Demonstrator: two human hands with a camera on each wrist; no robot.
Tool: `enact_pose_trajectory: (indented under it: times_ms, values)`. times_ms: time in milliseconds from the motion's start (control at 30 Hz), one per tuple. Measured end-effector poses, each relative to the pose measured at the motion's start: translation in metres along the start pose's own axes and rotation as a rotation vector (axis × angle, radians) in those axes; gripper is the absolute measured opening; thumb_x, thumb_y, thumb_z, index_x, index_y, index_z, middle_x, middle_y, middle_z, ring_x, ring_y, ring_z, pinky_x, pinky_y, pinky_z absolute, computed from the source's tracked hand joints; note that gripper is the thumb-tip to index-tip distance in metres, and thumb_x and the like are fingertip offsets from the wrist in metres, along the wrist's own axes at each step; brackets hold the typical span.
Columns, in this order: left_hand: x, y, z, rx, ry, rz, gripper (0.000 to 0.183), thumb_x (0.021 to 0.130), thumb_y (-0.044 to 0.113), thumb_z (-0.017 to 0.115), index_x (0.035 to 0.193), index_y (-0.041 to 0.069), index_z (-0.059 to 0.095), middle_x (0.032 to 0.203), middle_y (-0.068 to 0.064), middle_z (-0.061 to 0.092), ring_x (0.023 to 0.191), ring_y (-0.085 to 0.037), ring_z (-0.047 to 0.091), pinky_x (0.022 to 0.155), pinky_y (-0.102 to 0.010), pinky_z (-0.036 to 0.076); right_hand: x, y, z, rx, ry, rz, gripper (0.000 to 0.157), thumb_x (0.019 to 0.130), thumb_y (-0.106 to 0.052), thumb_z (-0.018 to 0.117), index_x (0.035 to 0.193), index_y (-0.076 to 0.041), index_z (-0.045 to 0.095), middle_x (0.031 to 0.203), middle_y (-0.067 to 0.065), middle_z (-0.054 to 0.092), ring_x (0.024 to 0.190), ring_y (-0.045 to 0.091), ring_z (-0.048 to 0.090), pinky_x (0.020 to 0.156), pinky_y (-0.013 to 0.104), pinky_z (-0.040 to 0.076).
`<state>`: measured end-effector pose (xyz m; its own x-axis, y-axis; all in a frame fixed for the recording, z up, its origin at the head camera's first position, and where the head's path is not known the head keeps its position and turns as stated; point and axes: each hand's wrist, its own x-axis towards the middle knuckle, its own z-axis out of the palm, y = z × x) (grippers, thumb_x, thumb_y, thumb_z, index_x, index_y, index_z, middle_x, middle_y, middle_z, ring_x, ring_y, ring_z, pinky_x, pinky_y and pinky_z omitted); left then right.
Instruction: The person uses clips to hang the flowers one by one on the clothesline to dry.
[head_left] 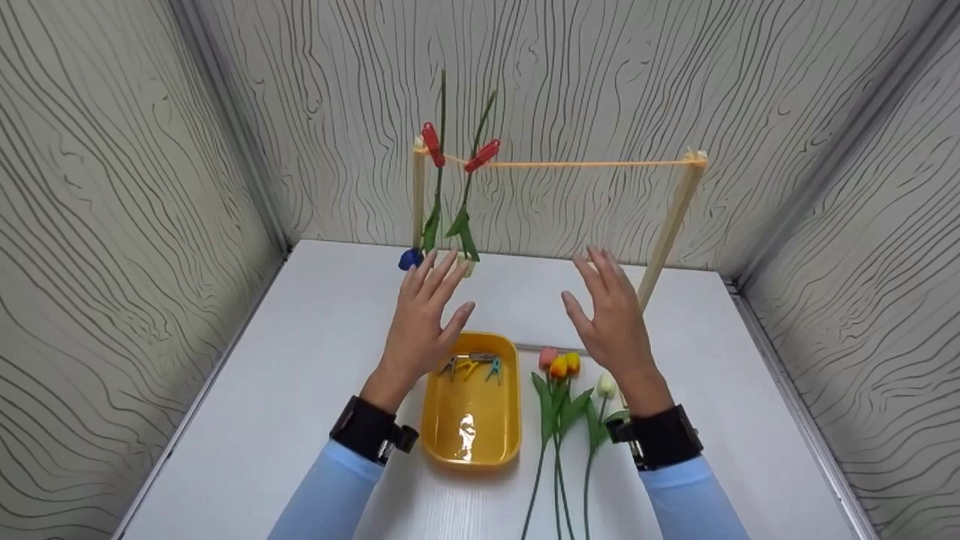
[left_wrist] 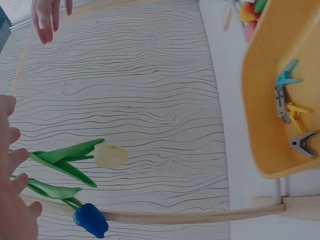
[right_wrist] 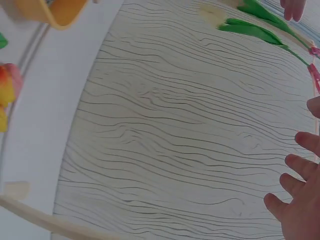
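Note:
Both hands are raised with fingers spread, holding nothing. In the head view my left hand (head_left: 424, 322) is over the far left part of the yellow tray (head_left: 432, 427), overlapping the hanging flowers' lower ends. My right hand (head_left: 615, 322) is farther right, in front of the right wooden post (head_left: 670, 232). A blue tulip (left_wrist: 91, 220) and a white tulip (left_wrist: 111, 155) hang heads down from the orange string (head_left: 585, 163). Red clothespins (head_left: 433, 144) (head_left: 482, 155) grip their stems at the string's left end.
Inside the tray lie several small clips, among them a teal clip (left_wrist: 287, 74) and a yellow clip (left_wrist: 298, 115). Right of it on the white table (head_left: 300, 375) lie a pink tulip (head_left: 548, 358), orange-yellow tulips (head_left: 559, 367) and a white tulip (head_left: 606, 385). A left post (head_left: 418, 199) holds the string's other end.

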<state>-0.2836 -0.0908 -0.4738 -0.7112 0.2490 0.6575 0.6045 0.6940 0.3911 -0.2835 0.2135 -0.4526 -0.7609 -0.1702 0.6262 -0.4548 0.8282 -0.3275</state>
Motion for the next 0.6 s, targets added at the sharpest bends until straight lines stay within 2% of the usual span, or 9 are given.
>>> enact_pose_trajectory:
  times_ms: [67, 133, 333, 433, 600]
  values:
    - [-0.01, -0.004, 0.008, 0.025, -0.047, -0.012, 0.061, 0.11, 0.037, 0.061, 0.165, 0.015, 0.047, 0.177, -0.009, 0.04, 0.167, -0.04, 0.029, 0.136, -0.069, 0.02, -0.017, 0.012, 0.012, -0.018, -0.045, 0.002, 0.059, 0.106, -0.027, 0.07, 0.16, -0.009, 0.053, 0.172, 0.019, 0.044, 0.163, 0.044, 0.037, 0.132, 0.069, 0.031]
    - [-0.02, -0.007, 0.016, 0.052, -0.123, -0.035, 0.064, 0.111, 0.042, 0.059, 0.168, 0.018, 0.042, 0.179, -0.009, 0.036, 0.169, -0.04, 0.025, 0.137, -0.07, 0.017, -0.034, 0.023, 0.024, -0.039, -0.091, 0.005, 0.06, 0.106, -0.027, 0.071, 0.16, -0.01, 0.053, 0.173, 0.02, 0.043, 0.163, 0.045, 0.036, 0.132, 0.071, 0.03]
    - [-0.045, -0.012, 0.038, 0.12, -0.437, -0.122, 0.074, 0.111, 0.061, 0.047, 0.174, 0.029, 0.026, 0.185, -0.002, 0.018, 0.174, -0.036, 0.008, 0.136, -0.074, 0.003, -0.078, 0.046, 0.054, -0.068, -0.258, 0.043, 0.064, 0.104, -0.031, 0.072, 0.162, -0.013, 0.051, 0.176, 0.018, 0.037, 0.165, 0.047, 0.029, 0.132, 0.075, 0.023]
    - [-0.053, -0.015, 0.052, 0.144, -0.526, -0.157, 0.073, 0.111, 0.062, 0.046, 0.174, 0.029, 0.027, 0.185, -0.002, 0.022, 0.173, -0.034, 0.012, 0.137, -0.073, 0.003, -0.094, 0.051, 0.064, -0.06, -0.32, 0.068, 0.063, 0.104, -0.033, 0.072, 0.161, -0.014, 0.053, 0.176, 0.018, 0.038, 0.165, 0.047, 0.029, 0.132, 0.075, 0.022]
    - [-0.062, -0.019, 0.077, 0.172, -0.646, -0.222, 0.072, 0.112, 0.055, 0.051, 0.173, 0.024, 0.029, 0.183, -0.005, 0.027, 0.171, -0.033, 0.022, 0.139, -0.066, 0.013, -0.111, 0.051, 0.078, -0.051, -0.391, 0.116, 0.061, 0.105, -0.034, 0.072, 0.161, -0.015, 0.054, 0.175, 0.016, 0.041, 0.165, 0.045, 0.031, 0.133, 0.073, 0.024]
